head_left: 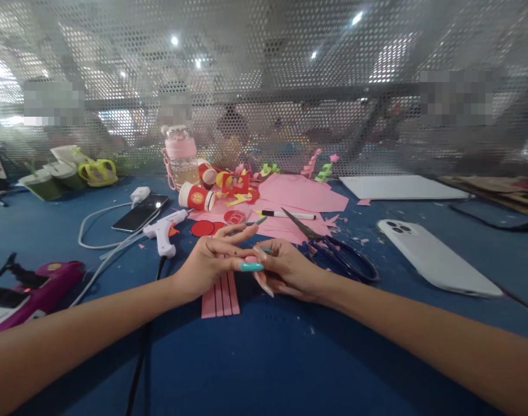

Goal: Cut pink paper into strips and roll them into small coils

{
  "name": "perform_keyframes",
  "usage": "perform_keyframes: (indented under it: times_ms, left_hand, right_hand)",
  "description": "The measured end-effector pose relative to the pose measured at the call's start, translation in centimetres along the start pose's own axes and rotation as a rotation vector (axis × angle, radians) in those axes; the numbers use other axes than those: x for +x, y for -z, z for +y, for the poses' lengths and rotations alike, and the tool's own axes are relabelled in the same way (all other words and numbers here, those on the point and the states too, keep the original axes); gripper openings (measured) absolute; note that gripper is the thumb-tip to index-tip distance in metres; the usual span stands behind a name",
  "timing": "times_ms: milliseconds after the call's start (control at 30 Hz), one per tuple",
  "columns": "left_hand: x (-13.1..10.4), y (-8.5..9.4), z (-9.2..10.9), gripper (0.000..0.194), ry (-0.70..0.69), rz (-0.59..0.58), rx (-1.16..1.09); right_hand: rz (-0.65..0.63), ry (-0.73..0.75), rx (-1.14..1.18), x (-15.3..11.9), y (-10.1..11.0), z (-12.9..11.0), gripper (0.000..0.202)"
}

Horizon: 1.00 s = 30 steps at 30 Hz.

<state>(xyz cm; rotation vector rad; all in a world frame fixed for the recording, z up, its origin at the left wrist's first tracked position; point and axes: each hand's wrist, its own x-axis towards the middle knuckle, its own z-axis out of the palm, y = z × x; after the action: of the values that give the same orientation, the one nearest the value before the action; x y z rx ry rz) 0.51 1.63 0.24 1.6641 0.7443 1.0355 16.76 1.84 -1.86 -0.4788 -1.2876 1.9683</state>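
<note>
My left hand and my right hand meet over the middle of the blue table. Both pinch a small pink piece, mostly hidden by the fingers; it may be rolled, but I cannot tell. Beneath my left hand lies a pink sheet marked with dark lengthwise lines. Just beyond that hand are red paper discs. Scissors with dark blue handles rest behind my right hand, blades pointing away to the left. A black-and-white marker lies on pink sheets.
To the left are a white glue gun, a dark phone, cables and a purple power strip. A pink-lidded bottle and red paper cups stand or lie behind. At right is a white phone, before a perforated metal screen.
</note>
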Motion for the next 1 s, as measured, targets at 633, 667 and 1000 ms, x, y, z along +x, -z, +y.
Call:
perform_keyframes:
  times_ms: [633,667,1000]
  left_hand:
    - [0.06,-0.19,0.23,0.018,0.012,0.016,-0.024]
    - [0.07,-0.17,0.22,0.017,0.025,0.018,-0.036]
    - [-0.03,-0.30,0.16,0.020,0.139,0.002,-0.171]
  right_hand:
    - [0.087,-0.037,-0.088,0.00,-0.10,0.11,0.037]
    - [0.090,-0.037,-0.094,0.00,-0.04,0.17,0.036]
    - [0.152,0.025,-0.080,0.05,0.39,0.70,0.032]
